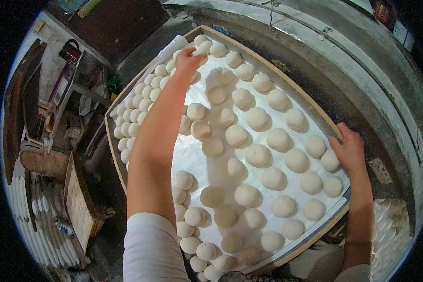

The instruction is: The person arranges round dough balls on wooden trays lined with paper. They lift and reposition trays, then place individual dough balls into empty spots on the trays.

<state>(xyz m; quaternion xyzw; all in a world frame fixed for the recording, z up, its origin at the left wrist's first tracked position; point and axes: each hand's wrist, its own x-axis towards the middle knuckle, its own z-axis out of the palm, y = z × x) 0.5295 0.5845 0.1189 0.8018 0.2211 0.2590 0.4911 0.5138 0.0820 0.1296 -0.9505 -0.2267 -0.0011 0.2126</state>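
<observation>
Near end: dough balls (207, 251), pale and round, several touching, laid on a white sheet (192, 160) that lined a wood-rimmed tray (249, 54); right side, midway: right hand (350, 146), one, curled over the tray's rim just beside the outermost balls, apparently a steadying hold; centre: balls in looser rows, most apart, spacing judged worth keeping, since soft dough was likely to stick; left side: smaller-looking balls, closely packed; far corner: left hand (190, 59), one, fingers bent in at a far ball (200, 56), whether gripped or merely touched impossible to tell; handling advised: light fingertips, straight lift rather than drag, forearm clear of the rows beneath, rim held level
</observation>
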